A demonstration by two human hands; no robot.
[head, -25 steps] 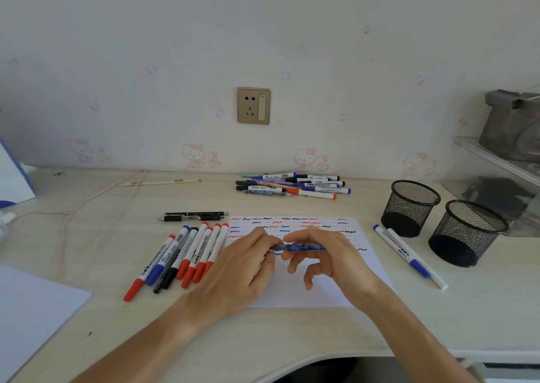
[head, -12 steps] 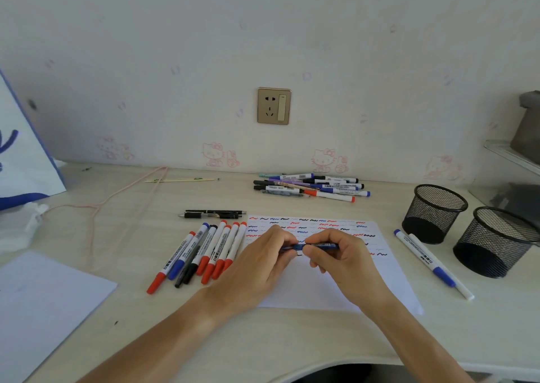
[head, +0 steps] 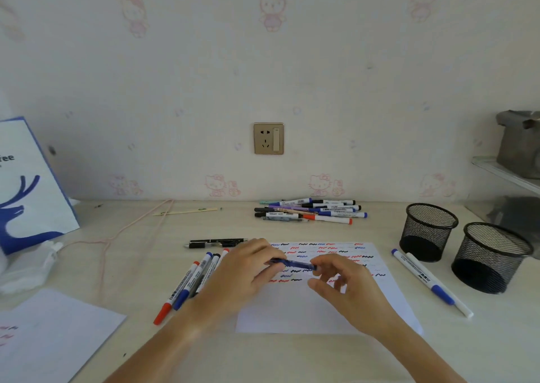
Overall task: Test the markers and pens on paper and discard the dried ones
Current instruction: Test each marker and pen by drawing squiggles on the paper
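Observation:
A blue pen (head: pixel 293 263) lies level between my hands, just above the white test paper (head: pixel 315 312) covered in red, blue and black squiggles. My left hand (head: pixel 244 274) pinches its left end. My right hand (head: pixel 340 283) holds its right end at the fingertips, other fingers loosely spread. Several capped markers (head: pixel 190 283) lie in a row left of the paper, partly hidden by my left hand. Two black pens (head: pixel 216 243) lie above that row. A pile of pens and markers (head: pixel 312 211) sits by the wall.
Two black mesh cups (head: pixel 428 230) (head: pixel 491 258) stand at the right, with two white markers (head: pixel 429 280) lying before them. A blue-and-white bag (head: pixel 26 184) stands far left, another sheet (head: pixel 49 333) at front left, a pink cord (head: pixel 122 233) across the desk.
The camera has tilted up, so the desk sits lower in view. My right fingers have loosened and spread along the pen's right end; both hands stay over the paper.

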